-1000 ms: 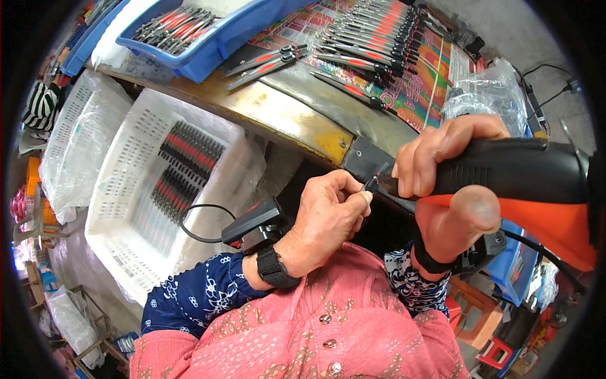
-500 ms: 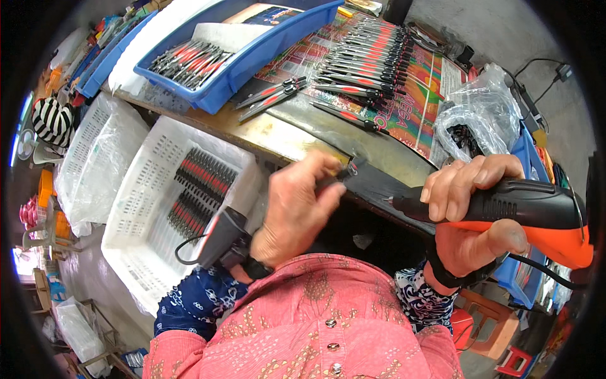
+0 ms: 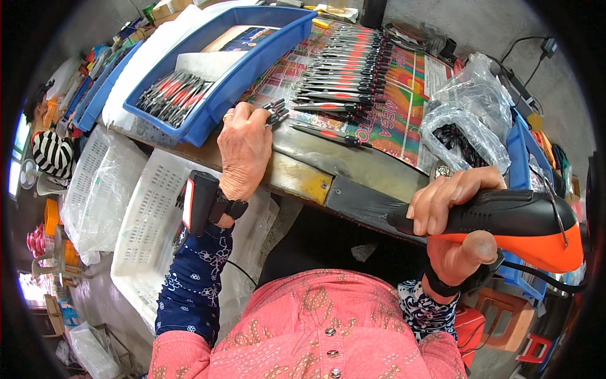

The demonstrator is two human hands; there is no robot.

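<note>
My left hand (image 3: pixel 243 142) has reached to the table beside the blue tray. Its fingers are closed around a small bunch of black pens (image 3: pixel 276 112), of which only the ends stick out. In my right hand (image 3: pixel 456 211) is a corded black-and-orange power tool (image 3: pixel 527 221), shaped like an electric screwdriver, with its nose toward the table's front edge. Grey-and-black pens with red patches lie in a long row (image 3: pixel 347 72) on a colourful printed sheet. One separate pen (image 3: pixel 329 133) rests nearer to me.
The blue tray (image 3: pixel 196 129) holds many loose pens and a pale divider. Below the table edge stands a white perforated crate (image 3: pixel 142 234), partly behind my left arm. A clear plastic bag of black parts (image 3: pixel 464 120) sits at the right. A person in stripes (image 3: pixel 53 148) is far left.
My left hand has moved from near the tool's tip, up and left, onto the pens beside the tray. My right hand still holds the tool, shifted only slightly.
</note>
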